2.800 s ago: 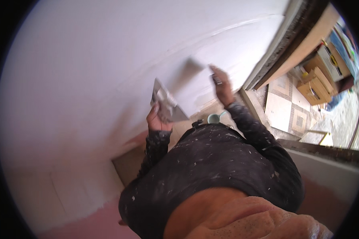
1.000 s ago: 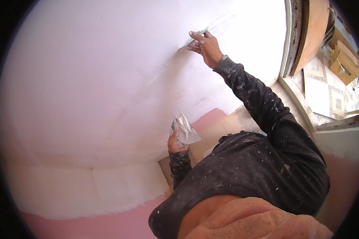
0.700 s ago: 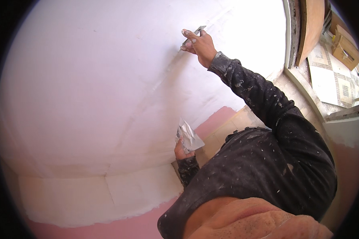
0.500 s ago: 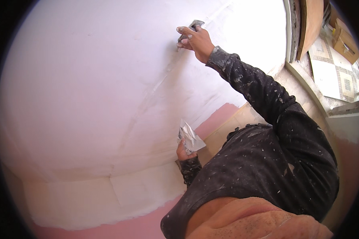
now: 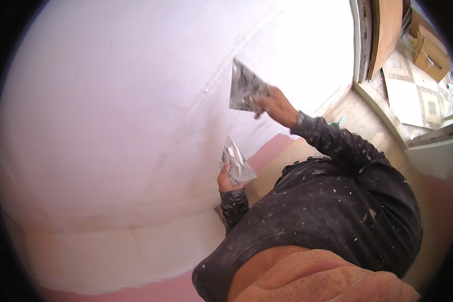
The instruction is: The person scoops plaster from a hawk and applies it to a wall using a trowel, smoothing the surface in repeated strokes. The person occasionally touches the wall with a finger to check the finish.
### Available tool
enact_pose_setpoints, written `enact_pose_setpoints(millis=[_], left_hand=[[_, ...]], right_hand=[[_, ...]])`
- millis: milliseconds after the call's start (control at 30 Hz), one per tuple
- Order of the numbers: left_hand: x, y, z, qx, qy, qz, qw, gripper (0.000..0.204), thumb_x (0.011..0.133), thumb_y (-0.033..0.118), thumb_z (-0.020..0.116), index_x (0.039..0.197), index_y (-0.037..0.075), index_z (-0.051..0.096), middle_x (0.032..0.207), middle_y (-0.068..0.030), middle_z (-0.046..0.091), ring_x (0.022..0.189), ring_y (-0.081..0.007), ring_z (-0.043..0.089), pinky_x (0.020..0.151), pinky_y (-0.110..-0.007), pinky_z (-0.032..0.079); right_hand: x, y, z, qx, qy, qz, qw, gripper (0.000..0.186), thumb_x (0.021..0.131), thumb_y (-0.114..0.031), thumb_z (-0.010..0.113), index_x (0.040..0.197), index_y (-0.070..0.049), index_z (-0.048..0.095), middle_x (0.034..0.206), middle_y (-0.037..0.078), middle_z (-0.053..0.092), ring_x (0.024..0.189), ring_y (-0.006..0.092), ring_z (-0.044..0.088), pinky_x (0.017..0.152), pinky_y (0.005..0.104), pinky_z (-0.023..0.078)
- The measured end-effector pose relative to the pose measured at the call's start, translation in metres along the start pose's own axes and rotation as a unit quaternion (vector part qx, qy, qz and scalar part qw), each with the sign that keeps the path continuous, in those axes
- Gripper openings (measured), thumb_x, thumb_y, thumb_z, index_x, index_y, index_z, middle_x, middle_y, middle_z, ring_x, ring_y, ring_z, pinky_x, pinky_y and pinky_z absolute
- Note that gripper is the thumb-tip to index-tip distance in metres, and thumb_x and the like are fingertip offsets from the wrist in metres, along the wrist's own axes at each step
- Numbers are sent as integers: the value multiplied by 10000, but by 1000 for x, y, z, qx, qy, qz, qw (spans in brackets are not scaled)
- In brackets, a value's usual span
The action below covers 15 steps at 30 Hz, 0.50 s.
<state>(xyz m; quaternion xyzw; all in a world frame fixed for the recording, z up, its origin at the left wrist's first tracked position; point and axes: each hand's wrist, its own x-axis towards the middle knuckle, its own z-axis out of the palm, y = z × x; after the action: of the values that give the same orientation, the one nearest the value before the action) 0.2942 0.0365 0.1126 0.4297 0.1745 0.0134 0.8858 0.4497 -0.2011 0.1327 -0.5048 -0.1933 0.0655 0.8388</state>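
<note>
My right hand grips a wide putty knife, its broad metal blade smeared with grey and held in front of the wall. Lower down, close to my body, my left hand is wrapped round a second metal putty knife, whose shiny blade tilts upward. The wall is coated mostly white, and a pale ridged seam runs diagonally across it just left of the right-hand knife. Part of the right fingers is blurred by motion.
Pink patches show along the wall's lower edge. At the right are a door frame, a wooden door panel, a cardboard box and light floor tiles. A raised sill crosses the floor by the doorway.
My right hand has come down and right from high on the seam, away from it, and its knife's blade now shows broadside. My left hand has shifted slightly up, still holding its knife.
</note>
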Motion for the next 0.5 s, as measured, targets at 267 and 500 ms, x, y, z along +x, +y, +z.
enact_pose_setpoints(millis=[267, 500], left_hand=[[51, -29, -37, -309, -200, -40, 929, 352, 920, 79, 529, 1261, -4, 517, 1137, -145, 641, 1000, -216, 651, 802, -339, 575], [10, -30, 26, -166, -170, 15, 971, 493, 950, 216, 573, 1379, 37, 408, 1306, -139, 547, 1264, -288, 487, 1051, -488, 397]], right_hand=[[-51, 8, -4, -596, -236, -202, 740, 604, 790, 4, 573, 1350, -220, 534, 1067, 142, 610, 902, 279, 573, 703, 359, 558], [-38, 36, 21, -64, -67, 13, 996, 390, 985, -226, 471, 1255, 47, 534, 1128, 148, 636, 949, 191, 584, 849, 340, 475]])
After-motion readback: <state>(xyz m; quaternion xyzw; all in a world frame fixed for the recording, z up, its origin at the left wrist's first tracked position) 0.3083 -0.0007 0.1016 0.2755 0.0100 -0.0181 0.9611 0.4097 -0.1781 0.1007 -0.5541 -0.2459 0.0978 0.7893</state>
